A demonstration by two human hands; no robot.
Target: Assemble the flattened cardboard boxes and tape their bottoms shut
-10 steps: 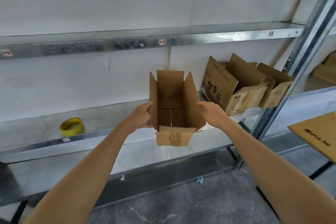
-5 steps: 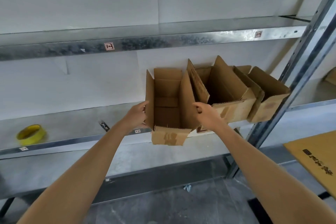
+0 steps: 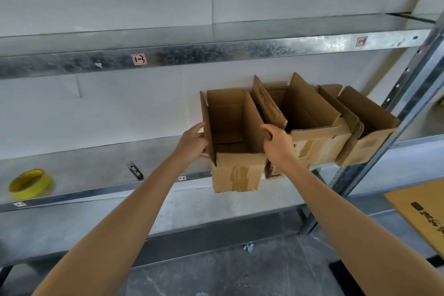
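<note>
1. Step in hand, as I judge it: setting an assembled box (image 3: 236,149) onto the middle shelf (image 3: 96,175), at the left end of a row of finished boxes
2. Box is upright, top flaps open, mouth toward the camera; old tape patches show on its near face. Its near end overhangs the shelf edge; whether the base rests fully on the shelf cannot be told
3. Left hand (image 3: 193,144) is closed around the box's left wall, fingers curled at the outer side, thumb near the flap edge
4. Right hand (image 3: 278,144) grips the right wall at its top edge, fingers wrapped over it, between this box and the second box (image 3: 312,134) just beside it
5. A third box (image 3: 367,137) stands further right, touching the second, near the shelf upright (image 3: 408,94)
6. Tape roll (image 3: 30,182), yellow, lies well apart at the far left of the same shelf; a small dark tool (image 3: 135,170) lies between roll and box, kind unclear
7. A flattened sheet of cardboard (image 3: 422,209) shows at the right edge, low
8. Next move, judged: push the box back until square with its neighbours, release both hands, then take a flat one; the tight gap at the right wall calls for care in withdrawing the fingers
</note>
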